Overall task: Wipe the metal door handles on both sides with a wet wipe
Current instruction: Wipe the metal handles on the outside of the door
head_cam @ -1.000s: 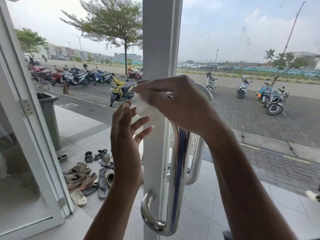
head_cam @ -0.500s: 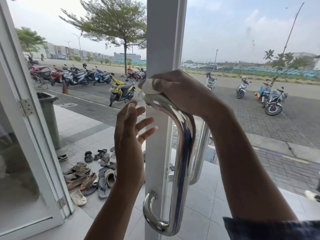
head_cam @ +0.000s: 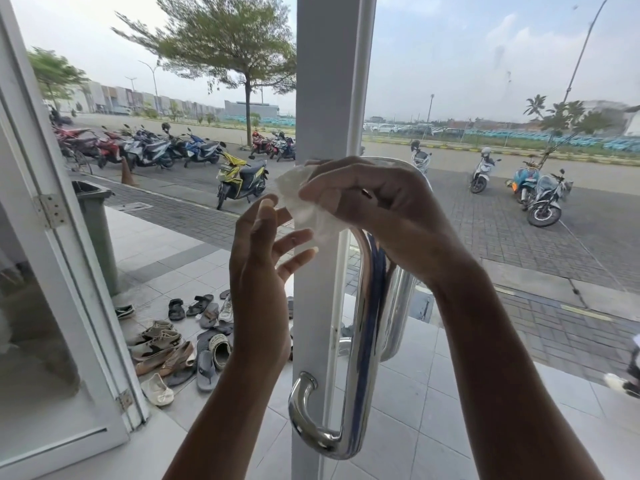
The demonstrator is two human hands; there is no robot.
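Two hands up: right hand (head_cam: 377, 206) pinches wipe (head_cam: 304, 206) at handle (head_cam: 360, 358) top bend; left hand (head_cam: 263, 268) spread, beside wipe. Risk: loose wipe slips off bend, outer handle (head_cam: 398, 317) missed.

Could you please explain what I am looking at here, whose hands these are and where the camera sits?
There is no machine here: a person wears one camera on the head, looking forward and down at their own hands. The right hand grips a white wet wipe at the top of the shiny metal door handle on a white door frame. The left hand is raised beside it, fingers spread, holding nothing. Through the glass you see a second handle, shoes on the tiles and parked scooters.
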